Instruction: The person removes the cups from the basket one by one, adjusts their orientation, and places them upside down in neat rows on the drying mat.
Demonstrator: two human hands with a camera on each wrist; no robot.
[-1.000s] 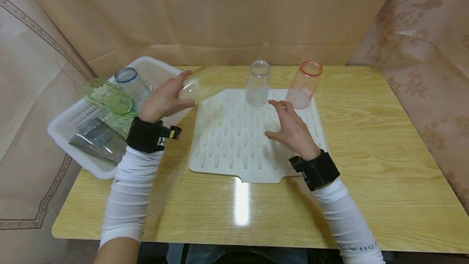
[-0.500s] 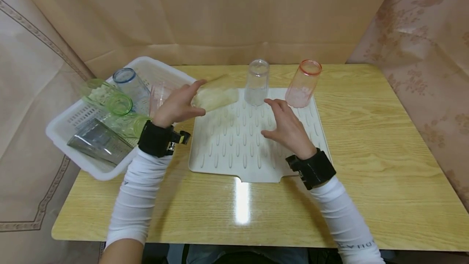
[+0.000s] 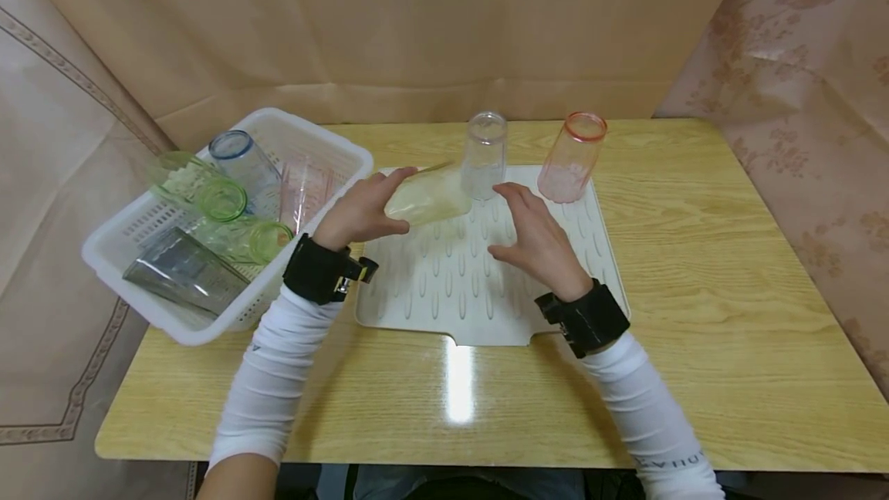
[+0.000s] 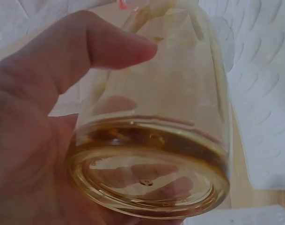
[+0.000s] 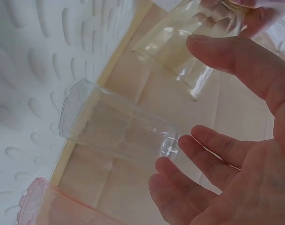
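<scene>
Barely legible lettering [image 4: 175, 203] on yellow glass [image 4: 175, 93]

Beige cloth [image 3: 417, 29] spans the top of the frame, between a banded pale drape [image 3: 62, 253] at left and a floral drape [image 3: 812, 145] at right; the wood-grain worktop [image 3: 729, 307] (glossy, with a bright reflection [image 3: 458, 388] at lower centre) lies below.

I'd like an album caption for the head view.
Left hand holding a tilted yellow glass over a white mat, empty right hand near a clear glass.
</scene>
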